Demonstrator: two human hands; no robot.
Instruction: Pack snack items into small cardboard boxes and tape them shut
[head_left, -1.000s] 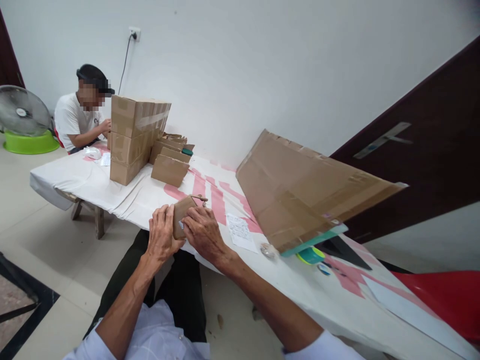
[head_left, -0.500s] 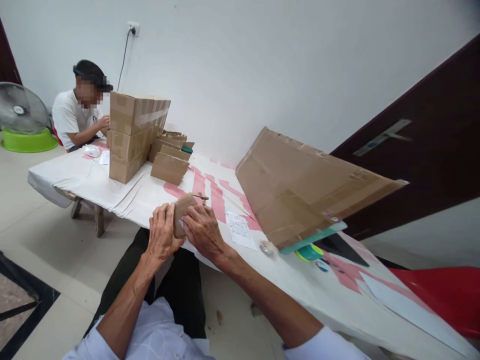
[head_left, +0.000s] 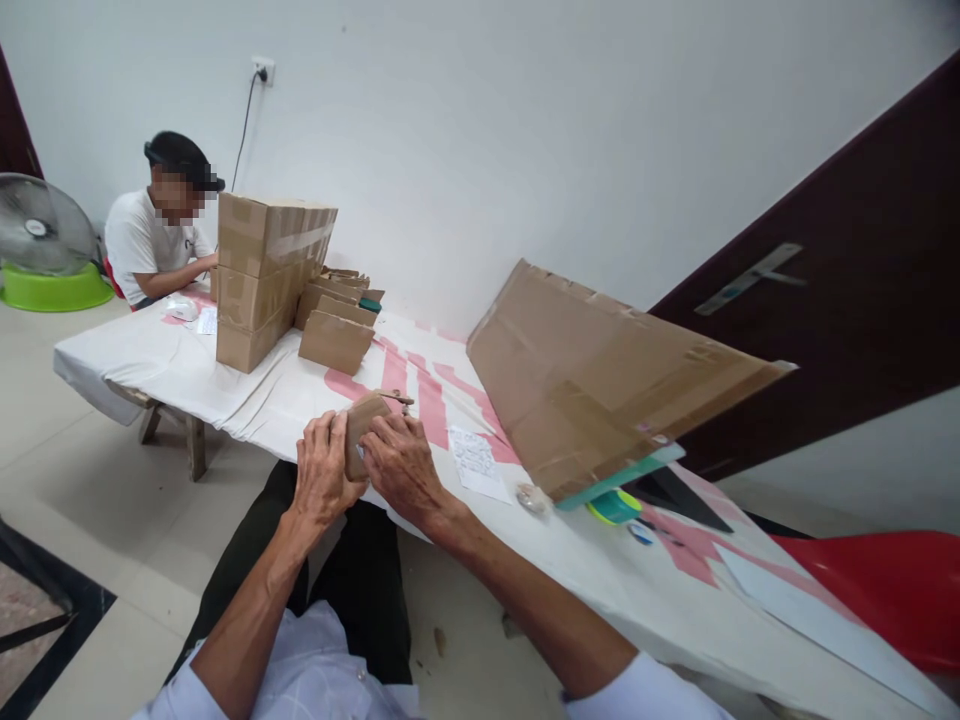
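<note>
A small brown cardboard box [head_left: 362, 422] stands on its side at the near edge of the white-covered table [head_left: 247, 400]. My left hand [head_left: 322, 475] grips its left side, fingers curled round it. My right hand [head_left: 403, 467] presses on its right face, with the fingers closed against the cardboard. A loose flap sticks out at the top of the box.
A large flattened cardboard sheet [head_left: 600, 370] leans on the table to the right, with a green tape roll [head_left: 613, 506] under its edge. A printed paper slip [head_left: 474, 462] lies nearby. Stacked boxes [head_left: 262, 275] stand at the far left, where another person [head_left: 154, 240] sits. A fan [head_left: 37, 225] stands beyond.
Both hands keep their hold on the small box and have barely shifted. The view has moved slightly.
</note>
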